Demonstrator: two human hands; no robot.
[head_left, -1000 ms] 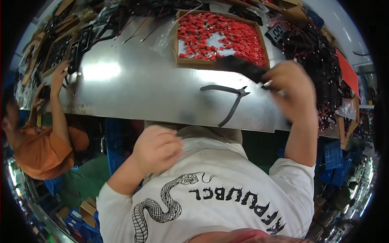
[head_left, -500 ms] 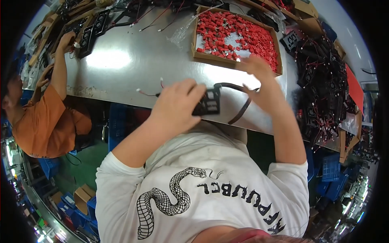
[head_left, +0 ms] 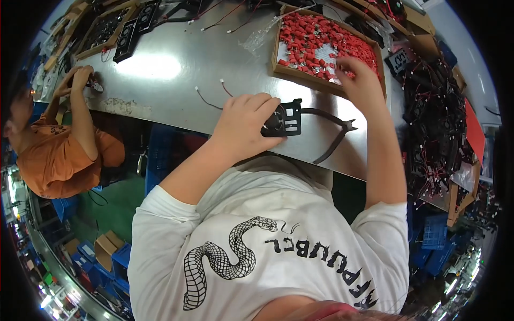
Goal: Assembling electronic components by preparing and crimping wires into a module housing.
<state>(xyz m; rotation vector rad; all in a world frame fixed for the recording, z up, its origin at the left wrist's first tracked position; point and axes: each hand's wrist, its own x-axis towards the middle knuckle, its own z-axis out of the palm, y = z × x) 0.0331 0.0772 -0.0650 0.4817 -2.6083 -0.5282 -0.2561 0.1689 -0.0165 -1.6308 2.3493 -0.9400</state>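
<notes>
Nearest you, your left hand (head_left: 243,122) is closed on one end of the black fan unit (head_left: 292,119), at the near edge of the metal table (head_left: 171,101); that unit is already in hand, no red piece showing on its visible part, its leads (head_left: 226,89) loose beyond your knuckles. Just right lie the cutters (head_left: 347,126), unheld. Farther out, your right hand (head_left: 364,80) is at the red pieces (head_left: 305,32) in the cardboard tray (head_left: 305,81), plenty left there; whether it pinches one, I can't tell.
</notes>
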